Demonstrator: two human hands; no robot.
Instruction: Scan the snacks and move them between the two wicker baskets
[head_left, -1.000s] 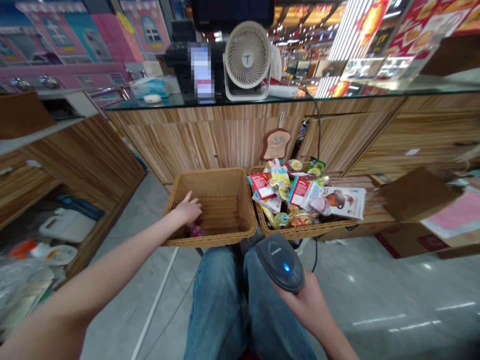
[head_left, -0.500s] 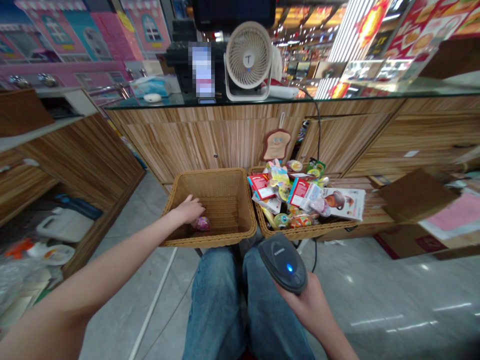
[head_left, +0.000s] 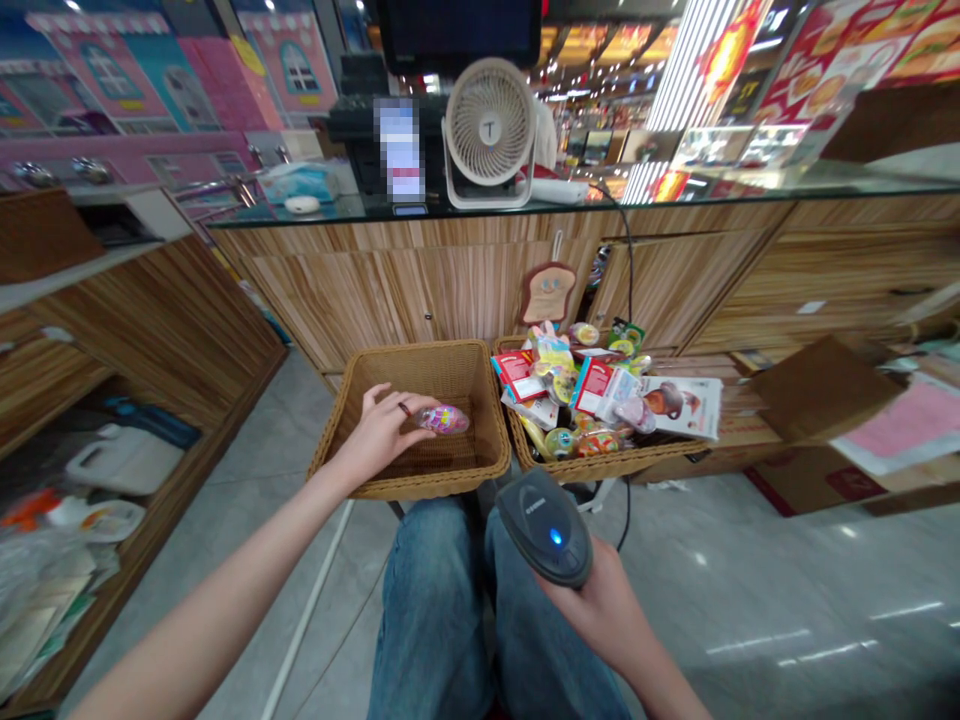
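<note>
Over the left wicker basket (head_left: 330, 440), my left hand (head_left: 382, 428) grips a small pink and purple shiny packet (head_left: 444, 419) between thumb and fingers. A ring shows on one finger. My right hand (head_left: 600, 600) is wrapped round the handle of a dark grey barcode scanner (head_left: 546, 527), whose blue light is lit. The scanner is above my right knee, just in front of the baskets. In the right wicker basket (head_left: 600, 466) lies a heap of packaged small goods, among them a white box with a brown pot picture (head_left: 682, 405).
Behind the baskets stands a wooden counter (head_left: 337, 290) with a fan (head_left: 489, 130), a blurred phone screen and a monitor (head_left: 461, 35) on it. A toast-shaped hanger (head_left: 549, 293) hangs there. Cardboard boxes (head_left: 825, 395) sit at right, shelves with a white jug (head_left: 124, 458) at left.
My left hand has lifted the packet up from the left basket's floor and moved right. The scanner in my right hand has shifted slightly left.
</note>
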